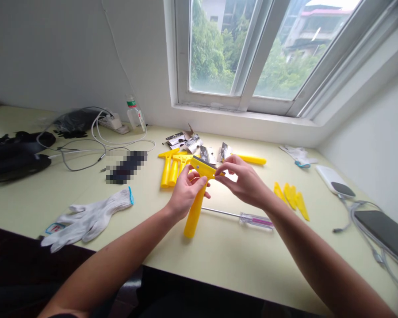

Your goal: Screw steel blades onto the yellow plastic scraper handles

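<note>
My left hand (186, 190) is closed around the neck of a yellow scraper (195, 214), just below its wide head. The scraper is tilted, with its handle pointing down toward the front of the table and a dark blade strip along the top of the head. A small screw shows at the head's left end. Pinched fingers of my right hand (240, 179) meet the head's right end; whatever is between the fingertips is too small to make out. Behind my hands lie several yellow scrapers (167, 170). Under them on the table rests a screwdriver (255, 221) with a clear and purple handle.
Blade packets (192, 143) lie near the window wall, beside another yellow handle (252, 159). Yellow plastic covers (293, 196) are at right, near a white power bank (333, 181) and a phone (383, 232). A white glove (93, 216), cables and a bottle (135, 117) occupy the left.
</note>
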`<state>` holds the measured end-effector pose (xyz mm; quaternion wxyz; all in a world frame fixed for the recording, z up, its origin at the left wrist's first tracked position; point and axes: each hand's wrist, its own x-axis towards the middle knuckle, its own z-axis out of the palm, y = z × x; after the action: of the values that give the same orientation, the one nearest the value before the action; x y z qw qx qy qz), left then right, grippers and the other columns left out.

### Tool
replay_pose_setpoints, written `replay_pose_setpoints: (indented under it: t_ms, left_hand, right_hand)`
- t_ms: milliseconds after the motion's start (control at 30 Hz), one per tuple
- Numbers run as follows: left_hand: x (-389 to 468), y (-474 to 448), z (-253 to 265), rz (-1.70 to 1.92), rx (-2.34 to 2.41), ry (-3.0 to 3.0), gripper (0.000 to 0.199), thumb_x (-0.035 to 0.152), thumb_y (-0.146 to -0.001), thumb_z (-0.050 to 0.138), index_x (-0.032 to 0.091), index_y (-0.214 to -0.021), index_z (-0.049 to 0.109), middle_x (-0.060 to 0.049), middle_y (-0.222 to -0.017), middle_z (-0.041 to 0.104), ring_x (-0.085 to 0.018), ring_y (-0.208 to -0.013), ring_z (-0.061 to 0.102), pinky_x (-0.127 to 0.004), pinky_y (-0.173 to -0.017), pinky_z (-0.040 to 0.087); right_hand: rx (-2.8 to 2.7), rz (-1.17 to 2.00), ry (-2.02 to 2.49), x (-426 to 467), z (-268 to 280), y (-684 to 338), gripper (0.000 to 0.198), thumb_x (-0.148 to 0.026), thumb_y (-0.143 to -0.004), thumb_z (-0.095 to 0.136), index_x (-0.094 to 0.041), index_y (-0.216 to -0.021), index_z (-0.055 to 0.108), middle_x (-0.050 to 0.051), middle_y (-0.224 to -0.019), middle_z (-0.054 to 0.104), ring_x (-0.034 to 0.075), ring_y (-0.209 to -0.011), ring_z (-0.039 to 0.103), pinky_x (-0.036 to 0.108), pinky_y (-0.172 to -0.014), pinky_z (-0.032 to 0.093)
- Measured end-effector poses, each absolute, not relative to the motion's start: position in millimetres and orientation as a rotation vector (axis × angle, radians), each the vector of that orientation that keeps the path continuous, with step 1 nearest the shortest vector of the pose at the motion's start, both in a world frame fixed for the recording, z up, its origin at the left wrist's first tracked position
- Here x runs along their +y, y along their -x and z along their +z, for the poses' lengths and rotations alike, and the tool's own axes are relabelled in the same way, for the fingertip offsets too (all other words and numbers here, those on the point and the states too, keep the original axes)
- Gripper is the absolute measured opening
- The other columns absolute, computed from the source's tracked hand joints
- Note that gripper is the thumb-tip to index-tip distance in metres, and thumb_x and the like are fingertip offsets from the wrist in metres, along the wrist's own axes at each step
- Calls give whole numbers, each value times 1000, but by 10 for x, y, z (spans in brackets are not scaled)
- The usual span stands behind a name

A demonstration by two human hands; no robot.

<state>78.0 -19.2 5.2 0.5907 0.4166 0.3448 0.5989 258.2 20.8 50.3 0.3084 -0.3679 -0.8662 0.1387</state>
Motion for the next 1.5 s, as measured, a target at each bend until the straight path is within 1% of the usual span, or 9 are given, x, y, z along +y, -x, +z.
replay_pose_setpoints:
  t_ms: [200, 333, 533, 667, 767, 900, 967, 1300, 1500]
  left_hand:
    - [-203, -792, 46, 1376, 786, -1004, 47, 30, -80, 76, 21, -115, 46, -3, -97, 59, -15, -78, 62, -28, -54, 59]
    - [-187, -778, 45, 1373, 807, -1034, 47, 31, -80, 75, 20, -116, 47, -4, -97, 61, -16, -78, 64, -29, -56, 59]
    - [-221, -761, 14, 1305, 1098, -1196, 75, 34, -81, 73, 30, -143, 30, -8, -111, 61, -19, -79, 69, -35, -62, 61]
    - [-271, -771, -5, 1127, 1273, -1592, 53, 29, -86, 66, 32, -137, 50, -8, -120, 62, -15, -76, 67, -29, -66, 58]
    - [-283, -774, 8, 1041, 1277, -1725, 37, 28, -94, 54, 31, -130, 60, -5, -116, 65, -12, -70, 66, -26, -64, 56]
    - [-270, -759, 12, 1020, 1304, -1740, 36, 31, -94, 53, 30, -129, 63, -5, -107, 69, -14, -68, 67, -25, -60, 55]
    - [-258, -750, -7, 1028, 1286, -1698, 35, 33, -93, 56, 30, -127, 65, -5, -103, 70, -15, -68, 67, -24, -57, 55]
    - [-170, -743, -45, 1020, 1110, -1381, 39, 41, -86, 67, 21, -120, 64, -14, -127, 59, -19, -79, 72, -28, -53, 61]
    - [-176, -746, 22, 990, 995, -1218, 43, 39, -84, 71, 19, -120, 58, -17, -127, 59, -18, -77, 72, -26, -54, 60]
  right_hand:
    - [-2211, 462, 1021, 254, 501, -2572, 8, -27, -85, 67, -22, -90, 64, 4, -94, 57, 15, -81, 55, 34, -76, 48]
    - [-2038, 943, 1084, 287, 495, -2570, 29, -34, -83, 68, -22, -105, 55, 3, -92, 61, 14, -74, 58, 32, -66, 51]
    - [-1780, 1254, 1085, 295, 356, -2535, 37, -36, -79, 71, -21, -106, 51, -2, -78, 59, 11, -61, 57, 27, -55, 49]
    - [-1733, 1295, 1067, 266, 273, -2564, 34, -42, -84, 66, -20, -105, 51, -2, -73, 61, 12, -59, 60, 31, -60, 53]
    - [-1868, 1055, 1133, 253, 256, -2765, 26, -42, -93, 54, -21, -108, 55, 3, -84, 67, 16, -72, 65, 34, -69, 54]
    - [-2227, 400, 1308, 240, 192, -3283, 21, -31, -95, 47, -21, -99, 65, 7, -98, 69, 19, -84, 64, 35, -75, 50]
    - [-2382, 280, 1378, 232, 136, -3552, 21, -25, -93, 47, -21, -94, 68, 7, -96, 70, 20, -84, 63, 36, -75, 48]
    - [-2461, 472, 1475, 199, 3, -3889, 16, -30, -86, 59, -23, -91, 73, 5, -92, 69, 18, -79, 65, 32, -73, 49]
    - [-2462, 492, 1521, 241, -98, -3858, 15, -26, -85, 57, -23, -84, 71, 4, -88, 68, 18, -78, 62, 33, -73, 48]
